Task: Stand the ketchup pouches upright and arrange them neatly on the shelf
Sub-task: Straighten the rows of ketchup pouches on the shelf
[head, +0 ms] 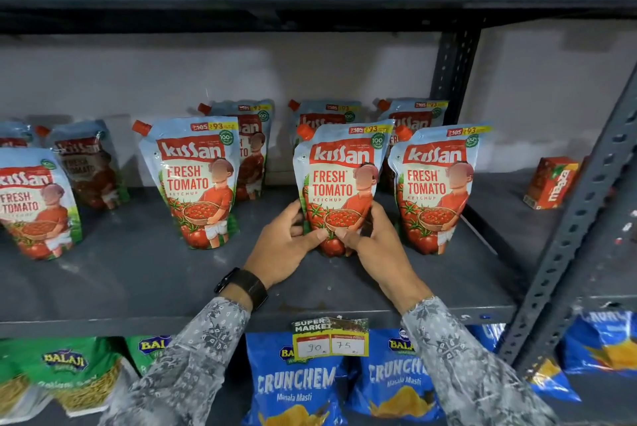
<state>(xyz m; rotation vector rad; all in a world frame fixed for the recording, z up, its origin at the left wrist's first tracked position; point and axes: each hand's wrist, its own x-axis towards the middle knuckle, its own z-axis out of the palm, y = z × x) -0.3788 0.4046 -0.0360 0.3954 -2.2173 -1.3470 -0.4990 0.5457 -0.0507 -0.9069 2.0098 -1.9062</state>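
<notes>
Several Kissan ketchup pouches stand on a dark grey shelf. Both hands hold the bottom of the middle front pouch, which stands upright. My left hand grips its lower left edge and my right hand its lower right edge, thumbs on the front. Another front pouch stands just to its right, and one stands further left with a gap between. At the far left a pouch leans, cut off by the frame. A back row of pouches stands behind, partly hidden.
A small red juice carton sits on the neighbouring shelf to the right, beyond a perforated upright post. A price tag hangs on the shelf's front edge. Blue chip bags and green snack bags fill the shelf below.
</notes>
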